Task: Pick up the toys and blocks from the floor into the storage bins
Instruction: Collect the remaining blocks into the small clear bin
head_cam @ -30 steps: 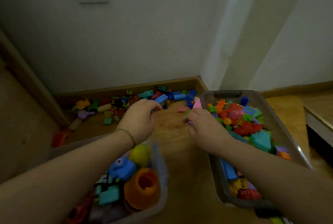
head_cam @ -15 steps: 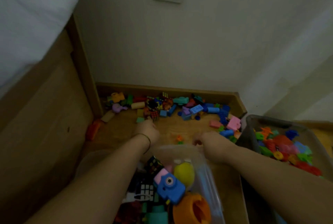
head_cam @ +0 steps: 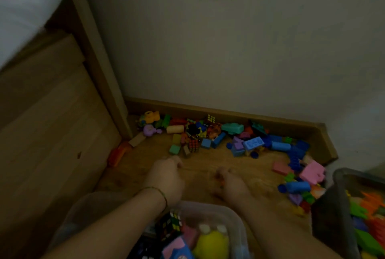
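Blur smears both hands. The left hand (head_cam: 166, 177) and right hand (head_cam: 229, 186) hover low over the wooden floor (head_cam: 250, 168), fingers curled. Whether either grips anything cannot be told, though a fleck of orange shows at the right fingers. Toy blocks (head_cam: 253, 143) and a puzzle cube (head_cam: 193, 144) lie just beyond the fingertips. The clear bin (head_cam: 210, 206) sits under the wrists and the grey bin (head_cam: 333, 217) outside the right forearm, likely kept close for short drops.
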